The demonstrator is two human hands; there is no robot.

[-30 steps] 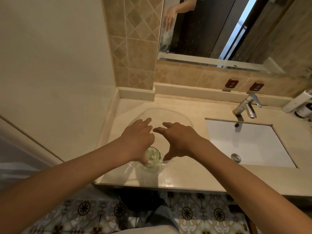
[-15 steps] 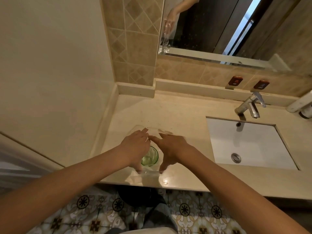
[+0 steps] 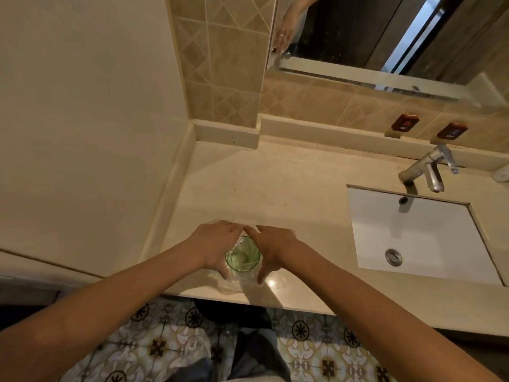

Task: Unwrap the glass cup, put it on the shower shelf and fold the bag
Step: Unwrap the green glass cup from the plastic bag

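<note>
A green-tinted glass cup (image 3: 243, 257) stands upright on the beige countertop (image 3: 289, 194) near its front edge. A clear plastic bag (image 3: 234, 282) is gathered low around the cup's base and also shows as a thin edge beyond my fingertips. My left hand (image 3: 216, 245) is at the cup's left side and my right hand (image 3: 271, 250) at its right, both pinching the clear bag with fingers pointing away and thumbs down near the counter. The cup's rim is uncovered. No shower shelf is in view.
A white rectangular sink (image 3: 418, 232) with a chrome tap (image 3: 428, 169) lies to the right. A mirror (image 3: 385, 31) hangs above the tiled backsplash. A plain wall borders the counter on the left. Patterned floor tiles (image 3: 316, 343) lie below the counter edge.
The clear bag, earlier spread out far across the counter, has been drawn back toward the cup. Both hands have pulled closer to me and lower around the cup.
</note>
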